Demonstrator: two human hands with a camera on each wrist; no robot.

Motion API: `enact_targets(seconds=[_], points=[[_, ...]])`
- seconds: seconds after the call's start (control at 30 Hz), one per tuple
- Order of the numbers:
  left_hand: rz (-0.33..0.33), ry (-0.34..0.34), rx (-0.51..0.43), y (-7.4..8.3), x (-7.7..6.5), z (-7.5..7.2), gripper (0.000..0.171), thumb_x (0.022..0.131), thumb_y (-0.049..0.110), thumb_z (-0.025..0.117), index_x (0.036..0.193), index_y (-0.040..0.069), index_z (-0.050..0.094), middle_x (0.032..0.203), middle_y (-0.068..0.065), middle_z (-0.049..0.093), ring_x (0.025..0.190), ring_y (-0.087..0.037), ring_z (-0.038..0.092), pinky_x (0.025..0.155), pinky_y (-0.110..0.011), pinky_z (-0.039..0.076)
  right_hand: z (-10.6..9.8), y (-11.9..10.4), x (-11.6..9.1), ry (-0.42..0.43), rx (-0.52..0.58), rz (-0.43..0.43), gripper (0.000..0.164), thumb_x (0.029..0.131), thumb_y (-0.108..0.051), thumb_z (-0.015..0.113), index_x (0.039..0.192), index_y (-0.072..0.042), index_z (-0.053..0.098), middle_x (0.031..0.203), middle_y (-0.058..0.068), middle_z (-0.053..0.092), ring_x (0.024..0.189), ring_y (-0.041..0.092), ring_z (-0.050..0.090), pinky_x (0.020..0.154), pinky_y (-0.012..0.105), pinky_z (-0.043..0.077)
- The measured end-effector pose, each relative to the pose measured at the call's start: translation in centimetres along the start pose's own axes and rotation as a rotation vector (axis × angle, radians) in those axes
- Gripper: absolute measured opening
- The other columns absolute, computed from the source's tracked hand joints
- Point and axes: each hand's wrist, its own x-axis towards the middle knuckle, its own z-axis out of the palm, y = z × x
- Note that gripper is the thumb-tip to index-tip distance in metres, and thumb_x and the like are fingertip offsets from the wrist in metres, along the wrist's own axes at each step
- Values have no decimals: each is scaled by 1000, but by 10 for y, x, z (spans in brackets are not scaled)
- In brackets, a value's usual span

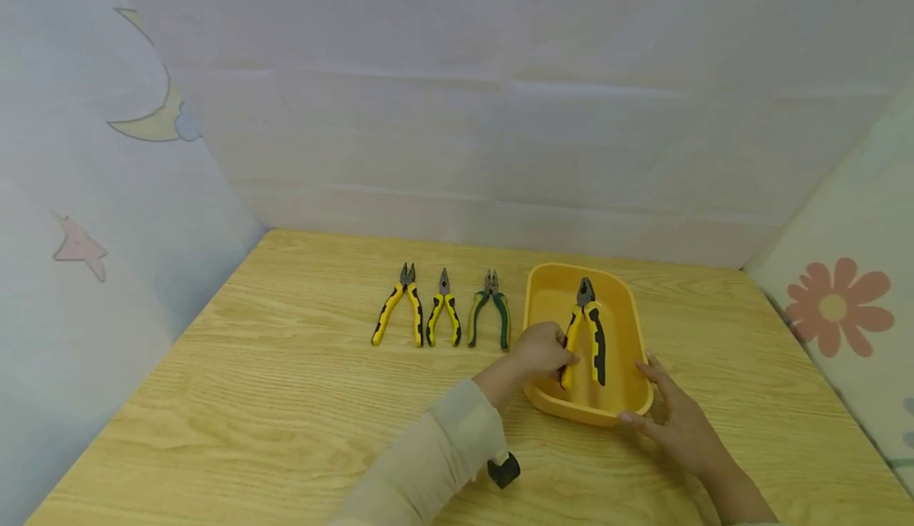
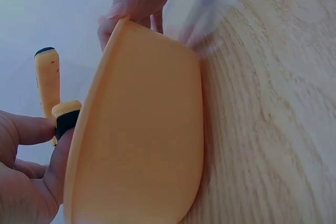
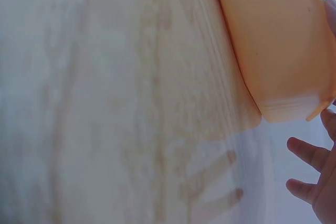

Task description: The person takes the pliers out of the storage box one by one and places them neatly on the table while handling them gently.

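Note:
My left hand (image 1: 539,349) pinches one handle of a pair of yellow-and-black pliers (image 1: 598,343) between thumb and fingers. The pliers are over the inside of a yellow-orange plastic tray (image 1: 550,296), handles spread and dark head pointing away from me. The left wrist view shows the handle ends (image 2: 48,77) above the tray's rim; whether the head touches the tray's floor, I cannot tell. At the tray's near right corner, my right hand (image 1: 678,427) touches the rim, its fingers spread and fairly straight, as the right wrist view also shows.
Left of the tray, three pliers lie in a row on the wooden table (image 1: 286,399): yellow-black pliers (image 1: 389,316), smaller yellow-black long-nose pliers (image 1: 434,320) and green-handled pliers (image 1: 505,324). A black object (image 1: 504,470) shows below the left sleeve. Light cloth walls (image 1: 500,153) enclose the table.

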Motion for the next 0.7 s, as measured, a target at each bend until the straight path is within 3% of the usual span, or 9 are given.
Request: enact_targets(seconds=[0.37,0.7], points=[[51,29,-145,-11,-13,-21,17,77,10,64,86,4,51,67,-4,51,51,-15,53,44,-23,45,0,-2,-1,-2,17,-15,73,77,-25,65,133,-4,25,142,15,5,119,50,13,81,67,18],[74,38,-161,-23,-20,-37,16,79,11,62,81,5,48,63,-2,43,48,-13,47,46,-28,45,0,-2,-2,-2,54,-31,72,77,-22,64,134,-4,23,142,17,4,118,51,11,80,68,17]])
